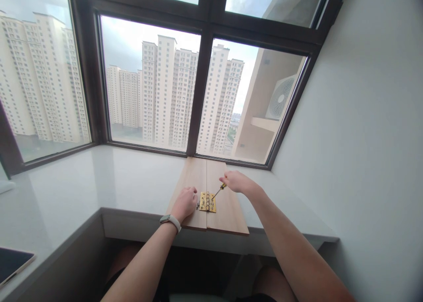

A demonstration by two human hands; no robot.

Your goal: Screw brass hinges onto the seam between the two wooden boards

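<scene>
Two pale wooden boards lie side by side, the left board (pixel 193 174) and the right board (pixel 228 214), with a narrow seam between them. A brass hinge (pixel 207 202) lies flat across that seam, with small screws on its leaves. My right hand (pixel 235 181) is closed round the handle of a screwdriver (pixel 218 191). Its shaft slants down left, and the tip meets the hinge's right leaf. On the left board rests my left hand (pixel 187 201), fingers curled in; whatever they may hold is hidden. Beside it are several small dark screws (pixel 198 205), left of the hinge.
The boards lie on a white windowsill counter (pixel 132 183), their near ends jutting over its front edge. Behind them stands a dark window frame (pixel 198 95). A white wall (pixel 357 139) rises at right. A tablet-like device (pixel 15 262) lies at lower left.
</scene>
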